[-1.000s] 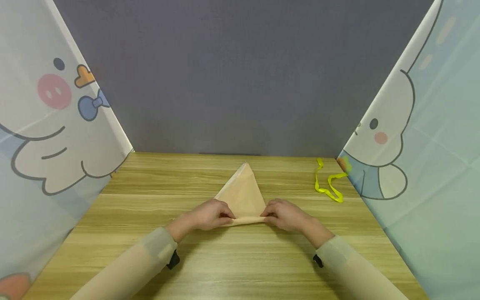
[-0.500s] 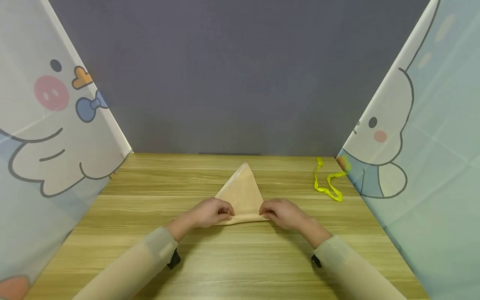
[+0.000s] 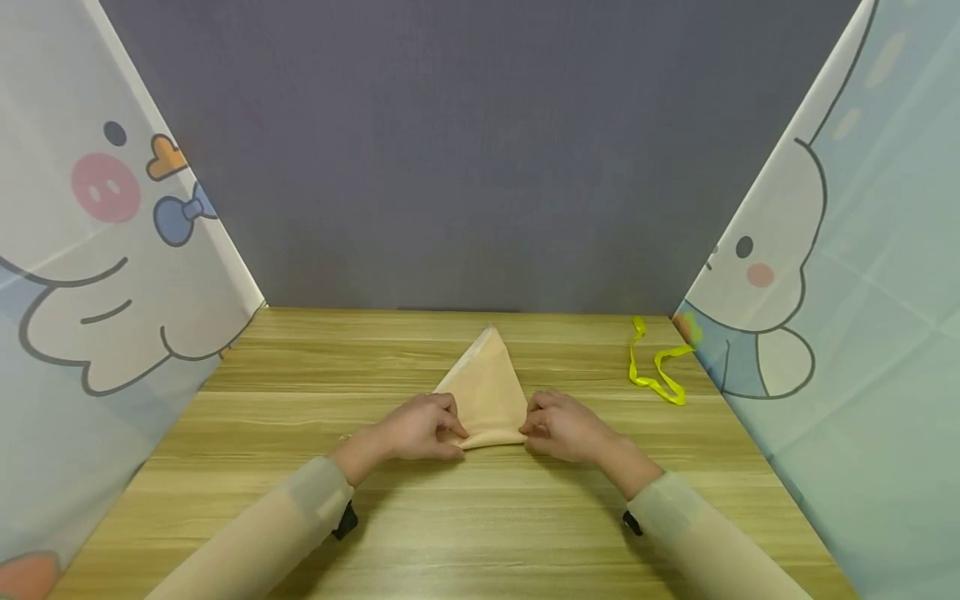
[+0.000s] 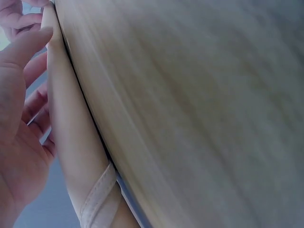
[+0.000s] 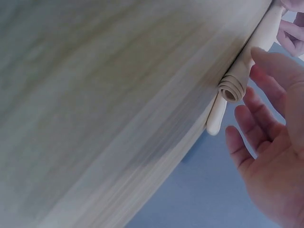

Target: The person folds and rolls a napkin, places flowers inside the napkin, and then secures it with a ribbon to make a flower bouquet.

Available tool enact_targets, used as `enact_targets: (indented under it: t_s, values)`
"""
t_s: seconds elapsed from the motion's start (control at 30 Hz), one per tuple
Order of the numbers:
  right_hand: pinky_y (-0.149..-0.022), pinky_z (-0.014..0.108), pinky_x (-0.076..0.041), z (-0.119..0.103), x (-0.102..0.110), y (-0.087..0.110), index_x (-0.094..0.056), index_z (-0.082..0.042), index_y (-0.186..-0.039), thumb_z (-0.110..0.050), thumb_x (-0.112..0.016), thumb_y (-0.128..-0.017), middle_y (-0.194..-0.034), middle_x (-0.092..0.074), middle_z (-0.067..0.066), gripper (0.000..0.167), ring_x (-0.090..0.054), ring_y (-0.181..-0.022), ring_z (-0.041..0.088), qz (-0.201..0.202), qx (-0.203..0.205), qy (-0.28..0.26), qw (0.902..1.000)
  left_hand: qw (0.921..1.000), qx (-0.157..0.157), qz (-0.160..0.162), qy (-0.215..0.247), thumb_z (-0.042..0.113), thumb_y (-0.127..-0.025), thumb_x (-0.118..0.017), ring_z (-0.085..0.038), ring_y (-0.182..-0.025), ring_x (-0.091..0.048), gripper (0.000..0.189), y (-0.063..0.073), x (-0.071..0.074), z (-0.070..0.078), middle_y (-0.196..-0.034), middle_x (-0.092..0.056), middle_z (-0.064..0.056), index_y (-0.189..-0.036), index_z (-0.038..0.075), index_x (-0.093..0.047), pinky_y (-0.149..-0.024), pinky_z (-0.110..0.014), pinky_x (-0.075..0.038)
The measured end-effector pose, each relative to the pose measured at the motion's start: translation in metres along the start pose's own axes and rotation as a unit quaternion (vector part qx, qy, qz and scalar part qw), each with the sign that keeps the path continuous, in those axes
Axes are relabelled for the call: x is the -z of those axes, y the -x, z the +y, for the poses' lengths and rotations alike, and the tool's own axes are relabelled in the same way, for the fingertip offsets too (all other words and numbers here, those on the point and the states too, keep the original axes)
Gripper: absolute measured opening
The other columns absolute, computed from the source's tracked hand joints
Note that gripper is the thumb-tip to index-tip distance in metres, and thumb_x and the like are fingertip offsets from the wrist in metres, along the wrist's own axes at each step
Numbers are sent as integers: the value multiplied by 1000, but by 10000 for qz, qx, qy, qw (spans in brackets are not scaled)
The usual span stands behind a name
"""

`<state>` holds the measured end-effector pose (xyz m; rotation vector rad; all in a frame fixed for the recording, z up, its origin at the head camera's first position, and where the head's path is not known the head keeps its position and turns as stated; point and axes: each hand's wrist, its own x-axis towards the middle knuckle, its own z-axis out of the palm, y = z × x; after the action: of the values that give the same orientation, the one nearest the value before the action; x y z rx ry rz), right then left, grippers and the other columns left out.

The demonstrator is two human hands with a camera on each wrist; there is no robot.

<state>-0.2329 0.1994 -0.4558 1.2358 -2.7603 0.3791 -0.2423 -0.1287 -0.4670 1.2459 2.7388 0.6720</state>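
A beige cloth (image 3: 491,379), folded to a triangle with its point away from me, lies on the table with its near edge rolled up. My left hand (image 3: 416,427) grips the left part of the roll, thumb on the near side and fingers beyond it. At the right part, my right hand (image 3: 567,427) holds it with thumb and fingertips. A stitched hem (image 4: 100,194) crosses the roll in the left wrist view. The right wrist view shows the spiral end of the rolled cloth (image 5: 232,89) beside the right hand (image 5: 273,128), with a flatter layer sticking out under it.
A crumpled yellow ribbon (image 3: 656,383) lies at the back right of the wooden table (image 3: 480,525). A grey panel (image 3: 480,158) stands behind the table. Cartoon-printed sheets (image 3: 90,333) hang along both sides.
Both hands make small shifts at the rolled edge. The left thumb and forefinger stand further apart now. The cloth's far point and the ribbon stay in place.
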Motion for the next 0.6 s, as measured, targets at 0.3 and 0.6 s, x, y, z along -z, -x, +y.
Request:
enact_targets:
  t_s: [0.3,0.6]
  values:
    - [-88,35,-57,-1,1,-2,-86,-16,-107,-23,-84,-99,-101,-72,-6,11,-65,-94,13,-156,7,51,9999,9995,-207,-79,244,21,-100,-83,0,-81,-54,19,-1,0,-2,-98,-71,8,-116,13,-87,-75,-19,-48]
    - [-93,40,-60,1,-1,-2,-85,-16,-107,-21,-81,-101,-101,-74,-7,9,-71,-99,17,-118,-183,-77,9997,9993,-93,-55,360,23,-106,-76,1,-82,-59,17,0,1,-4,-98,-73,7,-114,14,-87,-79,-23,-54]
